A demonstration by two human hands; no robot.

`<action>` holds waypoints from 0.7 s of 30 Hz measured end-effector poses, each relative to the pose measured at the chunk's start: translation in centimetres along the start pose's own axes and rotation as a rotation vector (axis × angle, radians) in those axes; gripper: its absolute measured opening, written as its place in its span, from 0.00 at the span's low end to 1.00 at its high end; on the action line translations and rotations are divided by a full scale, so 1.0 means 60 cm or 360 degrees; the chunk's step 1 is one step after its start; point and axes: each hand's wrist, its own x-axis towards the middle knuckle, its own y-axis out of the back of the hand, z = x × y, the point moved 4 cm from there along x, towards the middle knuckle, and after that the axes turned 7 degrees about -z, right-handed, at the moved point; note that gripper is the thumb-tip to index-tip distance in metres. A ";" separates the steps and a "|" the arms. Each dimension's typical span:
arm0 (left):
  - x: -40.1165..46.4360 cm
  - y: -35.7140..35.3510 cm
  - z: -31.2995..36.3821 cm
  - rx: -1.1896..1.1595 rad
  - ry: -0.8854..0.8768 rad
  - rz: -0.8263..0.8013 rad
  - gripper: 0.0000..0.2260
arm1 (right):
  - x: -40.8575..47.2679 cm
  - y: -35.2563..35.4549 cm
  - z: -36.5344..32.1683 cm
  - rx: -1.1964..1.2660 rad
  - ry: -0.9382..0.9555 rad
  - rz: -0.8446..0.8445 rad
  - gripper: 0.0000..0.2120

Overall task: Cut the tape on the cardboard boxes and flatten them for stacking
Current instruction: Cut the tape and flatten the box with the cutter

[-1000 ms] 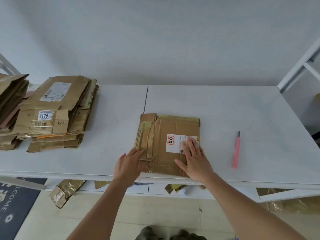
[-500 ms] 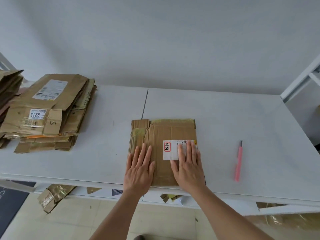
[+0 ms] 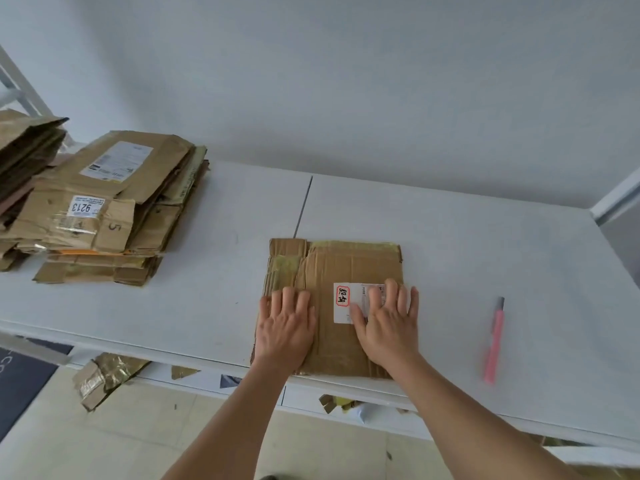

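Both hands lie flat, fingers straight and together, pressing the box (image 3: 346, 271): the left hand (image 3: 285, 329) on its left part, the right hand (image 3: 388, 327) on its right part, partly over the white label (image 3: 346, 303). The flattened box sits at the near edge of the table (image 3: 485, 237), directly under the hands, its longer side running away from the person. The stack (image 3: 104, 216) of flattened boxes lies well apart to the left, so the left hand is nearer to it; the knife (image 3: 494, 344) rests alone to the right, nearer the right hand. A second ago the left hand was curled at the box's near-left corner; now it lies flat on top, and the box looks pressed flatter.
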 end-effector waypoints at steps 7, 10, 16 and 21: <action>0.001 -0.024 -0.010 -0.0028 0.0061 -0.0249 0.31 | 0.025 -0.014 0.012 0.0067 0.0138 -0.0298 0.43; 0.013 -0.024 -0.019 -0.0136 0.0088 -0.0260 0.28 | 0.033 -0.011 0.012 0.0086 0.0126 -0.0405 0.48; 0.003 -0.026 -0.021 -0.0162 0.0064 -0.0277 0.24 | 0.029 -0.010 0.000 0.0131 0.0057 -0.0320 0.40; -0.002 -0.031 -0.022 -0.0097 0.0065 -0.0238 0.26 | 0.026 -0.011 0.014 0.0374 0.0148 -0.0262 0.40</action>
